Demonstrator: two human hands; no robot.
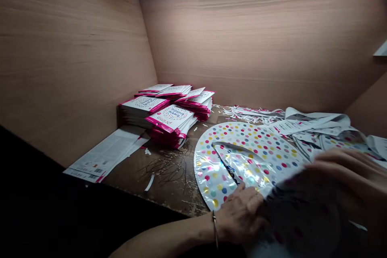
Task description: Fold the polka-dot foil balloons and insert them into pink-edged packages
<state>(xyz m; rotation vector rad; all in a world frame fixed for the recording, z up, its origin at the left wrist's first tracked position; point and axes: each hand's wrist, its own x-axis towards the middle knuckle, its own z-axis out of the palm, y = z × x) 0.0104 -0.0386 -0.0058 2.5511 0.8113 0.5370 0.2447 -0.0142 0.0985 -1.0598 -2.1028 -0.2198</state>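
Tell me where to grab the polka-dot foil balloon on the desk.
Pinch the thin flat rim of the polka-dot foil balloon at its far-left edge, coming from the left: that edge lies free, while the left hand and right hand crowd the near side.

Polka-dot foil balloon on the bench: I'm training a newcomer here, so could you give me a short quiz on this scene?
1. Which hand wears the thin metal bangle?
2. True or false: the printed leaflet lies on top of the pink-edged packets.
3. What lies on the bench just behind the polka-dot foil balloon? A) paper trimmings B) a pair of scissors C) a roll of tape

Key: 1. The left hand. 2. False: it lies beside them on the bench. 3. A.
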